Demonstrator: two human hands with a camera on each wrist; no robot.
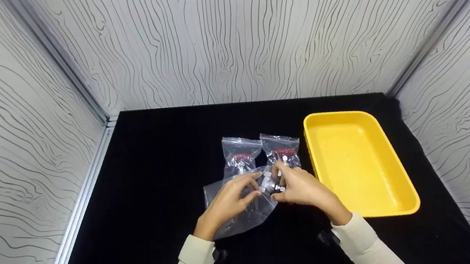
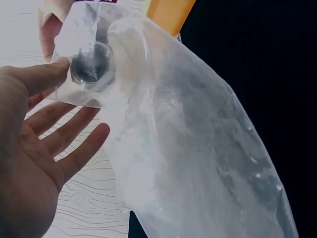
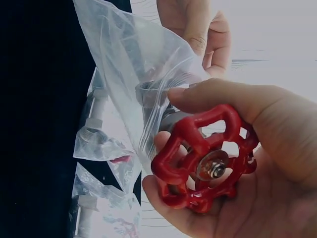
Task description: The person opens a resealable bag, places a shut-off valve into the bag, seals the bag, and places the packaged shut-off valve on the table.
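Note:
A gate valve with a red handwheel (image 3: 208, 158) sits in my right hand (image 1: 305, 185), whose fingers curl round the wheel while the thumb lies at the bag's mouth. Its metal body is partly inside a clear zip bag (image 1: 244, 224); a round threaded end (image 2: 92, 64) shows through the plastic in the left wrist view. My left hand (image 1: 232, 194) pinches that bag between thumb and index finger beside this end, with its other fingers spread. The loose part of the bag (image 2: 198, 148) hangs out below the left hand.
Just beyond the hands, two bagged valves with red wheels, a left one (image 1: 240, 155) and a right one (image 1: 285, 152), lie side by side on the black cloth (image 1: 168, 155). A yellow tray (image 1: 358, 137) stands at the right. Patterned panels (image 1: 218, 43) surround the table.

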